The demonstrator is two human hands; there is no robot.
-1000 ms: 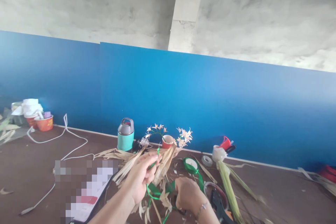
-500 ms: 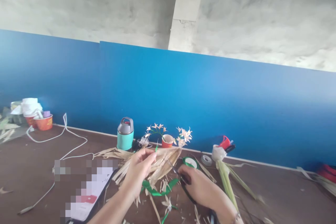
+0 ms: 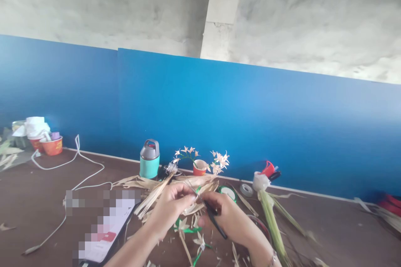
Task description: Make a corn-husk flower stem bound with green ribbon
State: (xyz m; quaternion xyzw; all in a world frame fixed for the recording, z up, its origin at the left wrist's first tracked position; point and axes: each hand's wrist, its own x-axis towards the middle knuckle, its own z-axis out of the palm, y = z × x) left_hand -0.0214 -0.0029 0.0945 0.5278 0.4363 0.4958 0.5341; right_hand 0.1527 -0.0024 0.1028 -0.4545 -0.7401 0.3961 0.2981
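Near the table's front middle, my left hand [image 3: 175, 202] is closed in a pinch on a small green-wrapped stem [image 3: 197, 190]. My right hand [image 3: 224, 215] is wrapped round black-handled scissors [image 3: 212, 217], whose thin blades point up and left towards my left fingertips. The two hands are close together. Dry husks [image 3: 153, 196] lie behind and beside my left hand. Under the hands are a pale husk flower [image 3: 199, 241] with a green stem, and husk scraps.
A teal flask [image 3: 149, 164], a red cup [image 3: 199, 168] by husk flowers [image 3: 221, 160], green tape [image 3: 227, 193] and clear tape [image 3: 247, 190] stand or lie behind. Left are a phone [image 3: 108, 233] and white cable [image 3: 77, 154]; right, green stalks [image 3: 271, 221].
My left hand has moved slightly right and down, and my right hand slightly left, bringing them together. The scissor blades have come up to the left fingertips. A pale flower now shows below my left hand.
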